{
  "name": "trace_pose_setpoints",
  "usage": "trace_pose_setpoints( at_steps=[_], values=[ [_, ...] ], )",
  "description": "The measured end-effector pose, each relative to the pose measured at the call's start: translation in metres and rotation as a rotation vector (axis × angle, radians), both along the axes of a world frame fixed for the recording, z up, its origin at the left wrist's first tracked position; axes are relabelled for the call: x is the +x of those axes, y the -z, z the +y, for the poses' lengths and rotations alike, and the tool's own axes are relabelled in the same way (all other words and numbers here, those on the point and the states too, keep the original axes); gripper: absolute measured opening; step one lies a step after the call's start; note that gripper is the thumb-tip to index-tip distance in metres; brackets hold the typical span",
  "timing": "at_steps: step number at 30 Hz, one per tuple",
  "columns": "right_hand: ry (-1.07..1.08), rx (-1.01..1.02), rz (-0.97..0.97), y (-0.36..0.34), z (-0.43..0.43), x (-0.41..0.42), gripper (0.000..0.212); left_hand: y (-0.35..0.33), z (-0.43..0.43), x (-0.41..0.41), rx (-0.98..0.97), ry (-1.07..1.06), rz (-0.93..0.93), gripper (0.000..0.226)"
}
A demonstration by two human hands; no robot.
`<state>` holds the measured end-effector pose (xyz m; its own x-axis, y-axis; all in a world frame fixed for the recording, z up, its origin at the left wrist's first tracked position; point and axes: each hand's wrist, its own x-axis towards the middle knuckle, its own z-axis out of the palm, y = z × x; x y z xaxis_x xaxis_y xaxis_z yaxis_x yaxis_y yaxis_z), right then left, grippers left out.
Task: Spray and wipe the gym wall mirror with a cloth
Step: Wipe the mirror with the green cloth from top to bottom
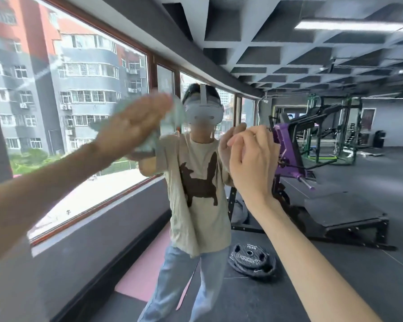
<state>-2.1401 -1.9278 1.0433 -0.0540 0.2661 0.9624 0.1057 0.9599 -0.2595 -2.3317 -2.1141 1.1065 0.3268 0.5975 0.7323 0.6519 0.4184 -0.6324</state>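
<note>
So on the left, the left hand (pixel 130 126) is flat on the mirror (pixel 56 101) with its fingers (pixel 154 103) straight and together. It's pressing a pale green cloth (pixel 149 146) against the glass, left of centre and toward the top edge of what's in view. It's all blurry there. Further right, the right hand (pixel 251 159) is up at the glass too, fingers loosely curled with nothing in them, and it looks like it's touching its own reflection. I can't see a spray bottle anywhere. My worry is that the cloth is only pinned under a flat palm, so it could bunch up or slide out, and that bare right hand will probably leave prints on the glass.
</note>
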Motion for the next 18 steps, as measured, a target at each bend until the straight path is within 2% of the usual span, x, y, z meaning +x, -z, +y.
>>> trace_pose_setpoints(
  at_steps=[3, 4, 5, 6, 8, 10, 12, 13, 14, 15, 16, 18],
  values=[
    [-0.085, 0.005, 0.02, 0.008, -0.013, -0.012, 0.032, 0.018, 0.029, 0.014, 0.685, 0.103, -0.337, 0.058],
    [-0.125, -0.001, 0.03, 0.014, -0.019, -0.019, 0.031, 0.037, 0.042, 0.021, 0.802, 0.139, -0.414, 0.056],
    [-0.152, -0.008, 0.036, 0.021, -0.023, -0.023, 0.029, 0.062, 0.054, 0.03, 0.812, 0.169, -0.458, 0.058],
    [-0.169, -0.016, 0.036, 0.027, -0.027, -0.028, 0.027, 0.09, 0.061, 0.039, 0.715, 0.179, -0.464, 0.064],
    [-0.177, -0.045, 0.015, 0.039, -0.041, -0.039, 0.026, 0.149, 0.053, 0.045, 0.388, 0.195, -0.41, 0.07],
    [-0.164, -0.076, -0.021, 0.049, -0.052, -0.046, 0.029, 0.184, 0.029, 0.039, 0.028, 0.211, -0.251, 0.061],
    [-0.148, -0.041, -0.04, 0.05, -0.056, -0.049, 0.029, 0.17, 0.001, 0.02, -0.226, 0.195, -0.116, 0.054],
    [-0.143, -0.02, -0.042, 0.05, -0.056, -0.048, 0.027, 0.151, -0.011, 0.014, -0.228, 0.175, -0.105, 0.051],
    [-0.14, -0.011, -0.039, 0.047, -0.055, -0.046, 0.026, 0.13, -0.023, 0.009, -0.127, 0.151, -0.151, 0.049],
    [-0.135, -0.016, -0.023, 0.044, -0.055, -0.045, 0.024, 0.106, -0.037, 0.004, 0.074, 0.148, -0.317, 0.047],
    [-0.132, -0.033, -0.006, 0.039, -0.055, -0.044, 0.021, 0.083, -0.048, -0.007, 0.346, 0.134, -0.488, 0.044],
    [-0.15, -0.075, 0.013, 0.033, -0.06, -0.046, 0.019, 0.051, -0.059, -0.021, 0.957, 0.163, -0.683, 0.047]
  ],
)
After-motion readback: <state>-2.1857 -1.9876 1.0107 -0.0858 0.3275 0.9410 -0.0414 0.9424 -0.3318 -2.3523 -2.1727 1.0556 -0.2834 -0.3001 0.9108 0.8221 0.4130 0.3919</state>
